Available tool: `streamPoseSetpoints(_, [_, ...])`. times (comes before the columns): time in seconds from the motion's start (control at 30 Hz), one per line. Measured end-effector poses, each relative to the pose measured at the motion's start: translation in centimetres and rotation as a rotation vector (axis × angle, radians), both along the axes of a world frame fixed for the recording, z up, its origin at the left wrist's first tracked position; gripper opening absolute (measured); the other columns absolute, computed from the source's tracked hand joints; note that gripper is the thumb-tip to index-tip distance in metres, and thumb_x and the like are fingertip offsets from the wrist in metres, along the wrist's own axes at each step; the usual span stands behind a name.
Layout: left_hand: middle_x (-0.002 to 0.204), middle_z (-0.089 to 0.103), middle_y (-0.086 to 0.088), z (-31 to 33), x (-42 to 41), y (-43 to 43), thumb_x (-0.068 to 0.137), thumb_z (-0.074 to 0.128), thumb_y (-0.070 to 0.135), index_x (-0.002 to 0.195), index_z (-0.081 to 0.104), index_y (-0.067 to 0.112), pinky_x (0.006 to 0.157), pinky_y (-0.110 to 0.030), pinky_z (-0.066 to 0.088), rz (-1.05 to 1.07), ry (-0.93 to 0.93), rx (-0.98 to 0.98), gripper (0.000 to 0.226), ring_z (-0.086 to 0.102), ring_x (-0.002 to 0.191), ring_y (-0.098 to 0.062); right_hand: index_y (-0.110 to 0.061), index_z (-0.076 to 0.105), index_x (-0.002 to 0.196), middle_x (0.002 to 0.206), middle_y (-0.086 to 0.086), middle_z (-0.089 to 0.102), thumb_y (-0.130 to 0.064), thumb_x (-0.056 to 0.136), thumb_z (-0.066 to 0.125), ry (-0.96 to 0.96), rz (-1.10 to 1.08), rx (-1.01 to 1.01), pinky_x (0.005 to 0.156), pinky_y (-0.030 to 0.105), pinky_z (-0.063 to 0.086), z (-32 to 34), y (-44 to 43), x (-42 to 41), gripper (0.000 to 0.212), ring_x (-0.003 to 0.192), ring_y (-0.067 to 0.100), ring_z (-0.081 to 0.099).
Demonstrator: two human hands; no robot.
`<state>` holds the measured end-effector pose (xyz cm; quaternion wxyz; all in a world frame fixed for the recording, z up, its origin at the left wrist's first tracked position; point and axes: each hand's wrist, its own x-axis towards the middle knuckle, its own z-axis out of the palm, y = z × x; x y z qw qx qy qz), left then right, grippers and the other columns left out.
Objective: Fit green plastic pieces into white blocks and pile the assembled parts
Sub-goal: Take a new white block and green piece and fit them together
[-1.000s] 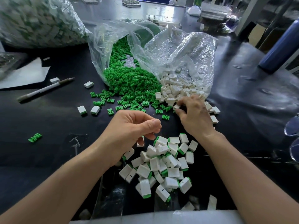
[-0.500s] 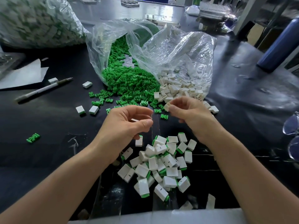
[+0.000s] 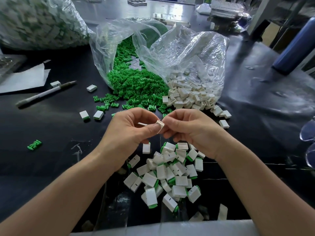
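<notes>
A white block (image 3: 159, 125) sits between both hands above the table's middle. My left hand (image 3: 129, 132) pinches it with thumb and fingers, and my right hand (image 3: 192, 132) pinches its other side. Whether a green piece is inside my left fingers is hidden. Below my hands lies a pile of assembled white-and-green parts (image 3: 168, 174). Beyond them, loose green pieces (image 3: 136, 86) spill from a clear bag, and loose white blocks (image 3: 189, 96) spill from a second clear bag beside it.
Two assembled parts (image 3: 92, 115) and stray green pieces (image 3: 34, 144) lie at the left. A pen (image 3: 44, 94) and white paper (image 3: 22, 79) sit further left. A big filled bag (image 3: 39, 23) stands at the back left, a blue cylinder (image 3: 296, 46) at the right.
My right hand drew back from the white blocks with one block and met my left hand. My left hand rose a little toward it; both now hold the block.
</notes>
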<state>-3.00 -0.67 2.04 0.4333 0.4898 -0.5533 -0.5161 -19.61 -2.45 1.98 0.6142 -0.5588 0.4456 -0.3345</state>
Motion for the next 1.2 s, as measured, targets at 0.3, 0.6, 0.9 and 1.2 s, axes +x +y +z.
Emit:
streamPoseSetpoints(0.3, [0.062, 0.068, 0.005, 0.2, -0.2, 0.1, 0.074, 0.069, -0.001, 0.073, 0.064, 0.014, 0.052, -0.016, 0.051, 0.028, 0.075, 0.010, 0.015, 0.066, 0.062, -0.009, -0.017, 0.069, 0.098, 0.091, -0.003, 0.065, -0.018, 0.088, 0.059, 0.730, -0.428, -0.520, 0.083, 0.025, 0.044, -1.6, -1.2, -0.9, 0.014, 0.087, 0.011, 0.057])
streamPoseSetpoints(0.6, [0.063, 0.069, 0.004, 0.2, -0.1, 0.1, 0.073, 0.070, -0.001, 0.072, 0.066, 0.015, 0.053, -0.016, 0.051, 0.033, 0.081, 0.012, 0.016, 0.066, 0.060, -0.007, -0.019, 0.067, 0.106, 0.096, -0.005, 0.048, -0.024, 0.086, 0.062, 0.949, -0.250, -0.519, 0.090, 0.026, 0.036, -2.7, -1.6, -0.3, 0.021, 0.105, 0.017, 0.048])
streamPoseSetpoints(0.9, [0.059, 0.066, 0.005, 0.2, -0.2, 0.0, 0.073, 0.070, -0.004, 0.072, 0.066, 0.009, 0.053, -0.013, 0.050, 0.024, 0.087, 0.024, 0.014, 0.059, 0.055, -0.003, -0.019, 0.052, 0.080, 0.080, -0.004, 0.061, -0.015, 0.086, 0.062, 0.643, -0.308, -0.419, 0.072, 0.027, 0.047, -1.7, -1.3, -0.8, 0.012, 0.076, 0.014, 0.061])
streamPoseSetpoints(1.2, [0.059, 0.067, 0.004, 0.2, -0.1, 0.0, 0.074, 0.069, 0.001, 0.072, 0.067, 0.011, 0.052, -0.012, 0.048, 0.034, 0.080, 0.014, 0.010, 0.059, 0.057, -0.005, -0.018, 0.057, 0.086, 0.066, -0.006, 0.070, 0.003, 0.085, 0.058, 0.088, -0.142, -0.263, 0.057, 0.015, 0.050, 0.3, 0.2, -0.2, 0.020, 0.062, 0.007, 0.066])
